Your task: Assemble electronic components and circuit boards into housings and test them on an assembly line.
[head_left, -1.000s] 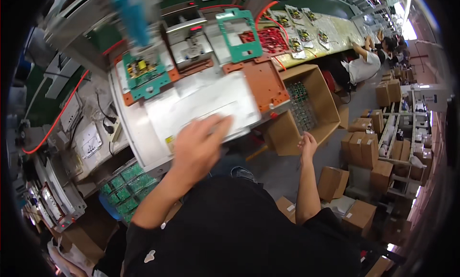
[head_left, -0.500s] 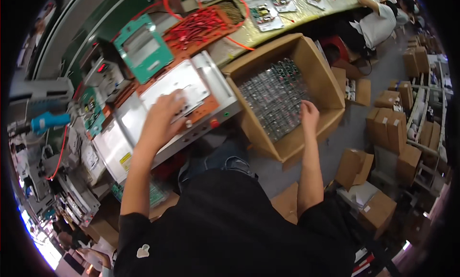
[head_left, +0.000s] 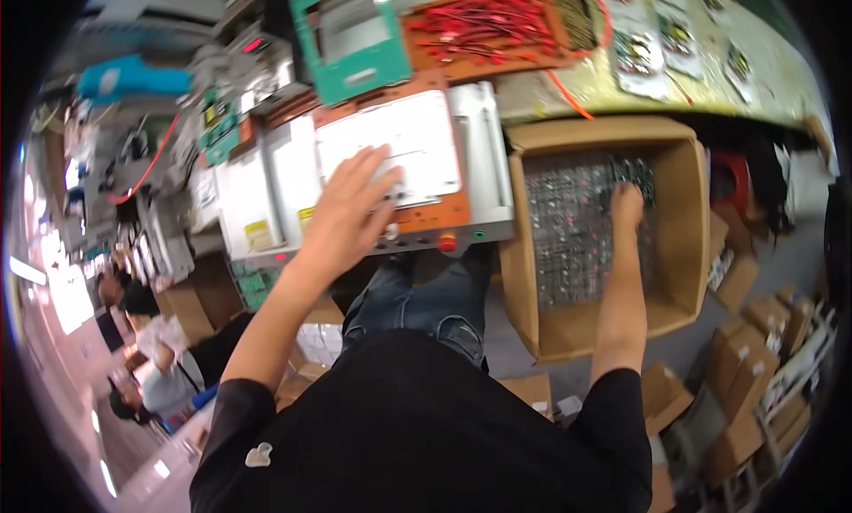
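My left hand [head_left: 357, 204] lies palm down with its fingers apart over a white plate [head_left: 417, 140], which is set in an orange fixture [head_left: 451, 213] on a grey machine. My right hand [head_left: 627, 206] reaches into a cardboard box [head_left: 612, 337] at the right. Its fingers are curled together at the rows of circuit boards [head_left: 572, 233], beside some darker green ones. What the fingertips grip, if anything, is hidden behind the hand.
A green frame [head_left: 404, 60] stands behind the fixture. Beside it, an orange tray [head_left: 439, 59] holds red leads. Circuit boards on white sheets [head_left: 652, 85] rest along the yellowish bench. A red button [head_left: 446, 242] sticks out from the machine's front. Other cartons [head_left: 741, 353] stand at the right.
The view has turned, so the bench and box sit straighter. My right hand has moved from the box's right side to the far rows of boards. My left hand remains over the plate.
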`<state>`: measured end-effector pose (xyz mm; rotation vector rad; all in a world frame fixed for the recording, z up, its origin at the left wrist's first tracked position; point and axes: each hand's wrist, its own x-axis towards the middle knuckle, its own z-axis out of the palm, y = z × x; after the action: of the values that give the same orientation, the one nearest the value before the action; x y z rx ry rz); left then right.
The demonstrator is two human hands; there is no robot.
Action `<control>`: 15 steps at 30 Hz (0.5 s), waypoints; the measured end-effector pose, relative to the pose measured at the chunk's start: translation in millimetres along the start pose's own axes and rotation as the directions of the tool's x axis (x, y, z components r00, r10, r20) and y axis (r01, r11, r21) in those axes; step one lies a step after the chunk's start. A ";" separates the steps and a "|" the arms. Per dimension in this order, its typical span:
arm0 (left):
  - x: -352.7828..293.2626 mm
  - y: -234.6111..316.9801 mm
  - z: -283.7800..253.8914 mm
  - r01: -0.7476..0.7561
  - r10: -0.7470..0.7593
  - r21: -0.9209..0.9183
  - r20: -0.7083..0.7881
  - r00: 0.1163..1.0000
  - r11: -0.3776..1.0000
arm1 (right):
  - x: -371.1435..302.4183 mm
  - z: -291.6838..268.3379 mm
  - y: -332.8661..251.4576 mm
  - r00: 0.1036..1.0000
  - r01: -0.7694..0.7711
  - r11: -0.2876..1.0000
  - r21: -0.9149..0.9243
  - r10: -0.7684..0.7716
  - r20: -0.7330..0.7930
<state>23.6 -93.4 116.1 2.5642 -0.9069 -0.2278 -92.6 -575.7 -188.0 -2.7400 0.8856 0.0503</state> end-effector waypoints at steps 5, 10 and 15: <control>9.4 6.3 18.0 0.021 -0.022 -0.014 -0.032 0.999 1.000 | -1.1 -38.6 36.1 0.957 0.122 0.990 0.077 -0.096 -0.274; 13.6 -1.4 36.8 0.004 0.000 0.048 -0.091 0.996 0.999 | -34.5 -170.8 -100.7 0.999 -0.034 0.422 0.906 0.028 0.025; 44.8 3.1 38.3 -0.076 0.097 0.172 -0.113 0.989 0.982 | -33.6 -231.3 -189.2 0.997 0.063 0.260 0.964 -0.057 -0.049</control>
<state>45.7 -136.2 82.0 2.6487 -1.0279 0.0306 -21.2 -468.3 83.6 -1.5311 0.4883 -0.4013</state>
